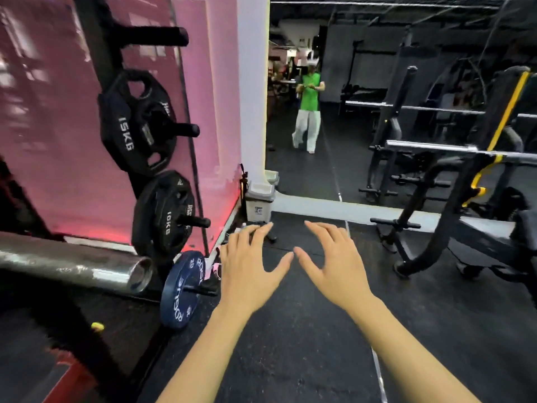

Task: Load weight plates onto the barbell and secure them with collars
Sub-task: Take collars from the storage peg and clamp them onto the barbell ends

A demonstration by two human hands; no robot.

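The bare steel sleeve of the barbell [87, 266] juts in from the left edge with nothing on it. On the rack's pegs hang a black 15 kg plate [133, 123], a black 10 kg plate [162, 216] and, lowest, a blue Rogue plate [183, 289]. My left hand [252, 263] and my right hand [334, 263] are held out over the black floor with fingers spread, holding nothing. My left hand is just right of the blue plate, not touching it. No collar is visible.
A pink wall panel [52, 126] backs the plate rack. A white pillar [252, 91] and a small grey bin [260, 205] stand ahead. A large mirror reflects a person in a green top [309, 109]. A bench-press rack with a bar [453, 149] fills the right.
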